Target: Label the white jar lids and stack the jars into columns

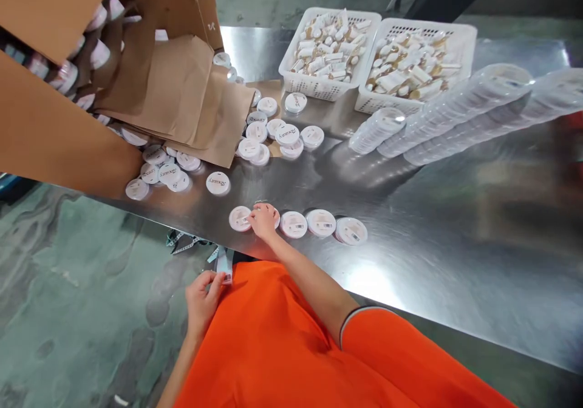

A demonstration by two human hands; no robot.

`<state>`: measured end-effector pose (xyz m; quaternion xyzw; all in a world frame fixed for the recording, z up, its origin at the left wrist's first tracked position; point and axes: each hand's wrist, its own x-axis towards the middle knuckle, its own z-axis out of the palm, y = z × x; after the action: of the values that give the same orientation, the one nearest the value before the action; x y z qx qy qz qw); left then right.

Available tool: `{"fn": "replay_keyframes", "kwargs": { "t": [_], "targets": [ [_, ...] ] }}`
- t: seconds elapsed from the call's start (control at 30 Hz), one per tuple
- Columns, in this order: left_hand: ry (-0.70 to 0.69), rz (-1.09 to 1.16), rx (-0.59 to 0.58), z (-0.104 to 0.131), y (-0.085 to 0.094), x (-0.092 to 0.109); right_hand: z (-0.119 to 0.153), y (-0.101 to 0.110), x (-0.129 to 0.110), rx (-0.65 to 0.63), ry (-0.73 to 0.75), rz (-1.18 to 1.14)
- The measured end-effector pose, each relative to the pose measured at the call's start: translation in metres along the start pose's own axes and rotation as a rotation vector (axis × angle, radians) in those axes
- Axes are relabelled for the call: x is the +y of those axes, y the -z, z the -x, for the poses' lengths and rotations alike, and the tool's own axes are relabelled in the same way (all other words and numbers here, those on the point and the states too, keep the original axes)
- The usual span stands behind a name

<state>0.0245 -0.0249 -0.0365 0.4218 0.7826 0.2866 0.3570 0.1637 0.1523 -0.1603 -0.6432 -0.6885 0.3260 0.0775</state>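
My left hand [203,302] is low at the table's front edge, thumb and fingers pinched on a pale strip of labels [224,265] that hangs against the orange shirt. My right hand [263,221] is over a row of flat round jars on the table. Its fingers are bent together at the right rim of the leftmost jar [237,219]; whatever they pinch is too small to make out. The hand partly covers the second jar [276,217]. To its right stand a third jar [294,224], a fourth jar [321,223] and the end jar [351,231], each bearing a small label.
A large open cardboard box [68,135] with jars and brown paper sheets [182,86] stands at left. Loose white jars [286,134] lie beside it. Behind are two white baskets [319,89] of small bottles. Tall stacks of clear lids or jars [455,110] rise at right.
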Motion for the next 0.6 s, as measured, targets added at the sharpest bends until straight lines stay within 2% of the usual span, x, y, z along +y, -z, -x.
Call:
{"fn": "replay_keyframes", "kwargs": {
  "t": [0.2,0.6],
  "targets": [
    [0.021,0.004,-0.001,0.0049,0.0004,-0.0027,-0.0009,-0.0025,-0.0029,-0.028,0.004,0.035],
    [0.041,0.023,0.013,0.0093,-0.001,-0.0045,0.0015,-0.0039,-0.0057,0.008,-0.001,0.036]
  ]
}}
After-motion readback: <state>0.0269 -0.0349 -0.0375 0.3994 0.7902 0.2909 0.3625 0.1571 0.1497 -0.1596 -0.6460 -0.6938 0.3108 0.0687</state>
